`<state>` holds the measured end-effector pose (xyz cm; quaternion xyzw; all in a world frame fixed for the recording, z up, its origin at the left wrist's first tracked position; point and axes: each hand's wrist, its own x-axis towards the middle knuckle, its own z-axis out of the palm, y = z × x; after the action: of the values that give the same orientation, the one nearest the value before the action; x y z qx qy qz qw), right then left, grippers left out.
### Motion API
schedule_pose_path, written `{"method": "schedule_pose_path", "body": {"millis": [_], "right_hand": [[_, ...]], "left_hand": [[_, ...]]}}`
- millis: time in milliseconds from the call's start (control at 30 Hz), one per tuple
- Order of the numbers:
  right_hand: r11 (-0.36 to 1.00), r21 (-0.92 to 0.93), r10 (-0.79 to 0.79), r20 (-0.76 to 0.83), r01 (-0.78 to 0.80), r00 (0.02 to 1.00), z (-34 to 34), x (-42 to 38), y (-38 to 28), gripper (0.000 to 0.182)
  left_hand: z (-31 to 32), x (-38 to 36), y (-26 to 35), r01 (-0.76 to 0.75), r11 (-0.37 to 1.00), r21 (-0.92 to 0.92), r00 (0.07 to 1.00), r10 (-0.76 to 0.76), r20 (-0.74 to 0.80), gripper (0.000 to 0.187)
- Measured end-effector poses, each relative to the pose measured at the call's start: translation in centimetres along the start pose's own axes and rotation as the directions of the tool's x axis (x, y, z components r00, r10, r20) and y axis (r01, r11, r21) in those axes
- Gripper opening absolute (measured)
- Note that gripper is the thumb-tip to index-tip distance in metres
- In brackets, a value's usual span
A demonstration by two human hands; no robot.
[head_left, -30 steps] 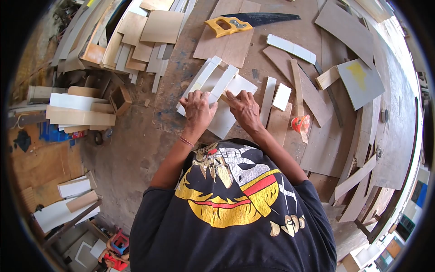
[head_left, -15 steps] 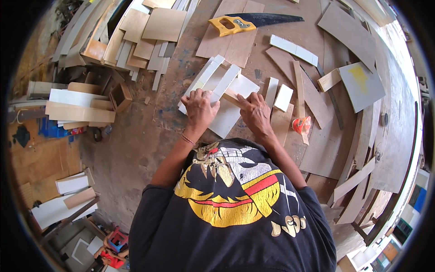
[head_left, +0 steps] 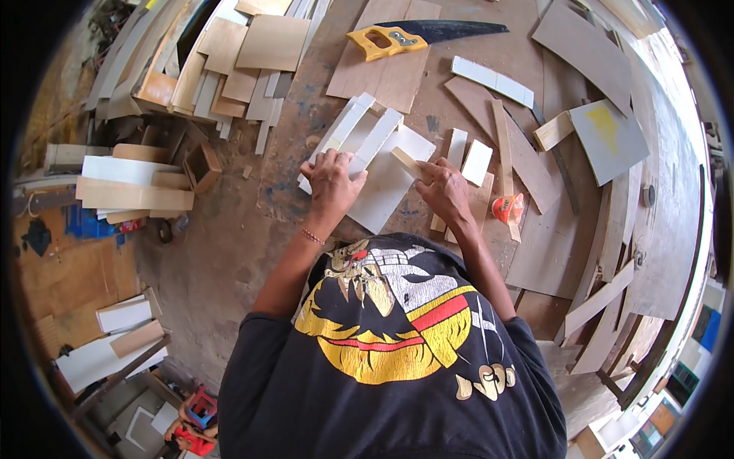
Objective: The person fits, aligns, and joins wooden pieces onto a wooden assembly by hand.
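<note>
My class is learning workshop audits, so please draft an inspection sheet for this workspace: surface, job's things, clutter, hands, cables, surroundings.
Surface: brown wooden workbench, marked with dark and bluish stains.
Job's things: white box-like wooden assembly with two long parallel sides; flat white panel beside it; short pale wooden strip.
Clutter: yellow-handled handsaw lying on brown plywood panels; orange-red plastic container; white and brown offcuts around them.
Hands: left hand lies over the assembly's near end, grip unclear; right hand holds the strip.
Cables: nothing seen on the bench.
Surroundings: stacked wooden boards at left; another person in red at lower left.
</note>
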<state>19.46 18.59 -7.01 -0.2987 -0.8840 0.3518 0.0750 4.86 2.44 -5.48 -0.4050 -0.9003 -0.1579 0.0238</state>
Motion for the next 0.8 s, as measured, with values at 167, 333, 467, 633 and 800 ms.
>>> {"method": "schedule_pose_path", "body": {"millis": [167,333,467,633,800], "right_hand": [[1.0,0.0,-0.007,0.011,0.007,1.0,0.1,0.1,0.1,0.03],[1.0,0.001,-0.015,-0.057,0.015,0.998,0.5,0.4,0.9,0.042],[0.996,-0.088,-0.003,-0.052,-0.001,0.999,0.5,1.1,1.1,0.046],[0.984,-0.113,-0.156,-0.192,0.136,0.969,0.3,3.1,-1.0,0.037],[0.95,-0.135,-0.309,-0.244,0.283,0.919,1.4,5.4,-3.0,0.039]], "left_hand": [[0.0,-0.1,0.2,0.007,1.0,-0.002,1.0,-0.007,-0.023,0.035],[-0.4,-0.1,0.1,0.009,0.999,-0.042,0.999,-0.008,0.039,0.036],[-1.0,-0.4,-1.0,0.0,0.989,-0.15,1.0,-0.001,-0.01,0.033],[-3.2,-3.2,-2.6,0.194,0.824,-0.533,0.961,-0.27,-0.068,0.025],[-2.8,-8.0,-2.0,0.211,0.887,-0.412,0.968,-0.249,-0.04,0.047]]}}
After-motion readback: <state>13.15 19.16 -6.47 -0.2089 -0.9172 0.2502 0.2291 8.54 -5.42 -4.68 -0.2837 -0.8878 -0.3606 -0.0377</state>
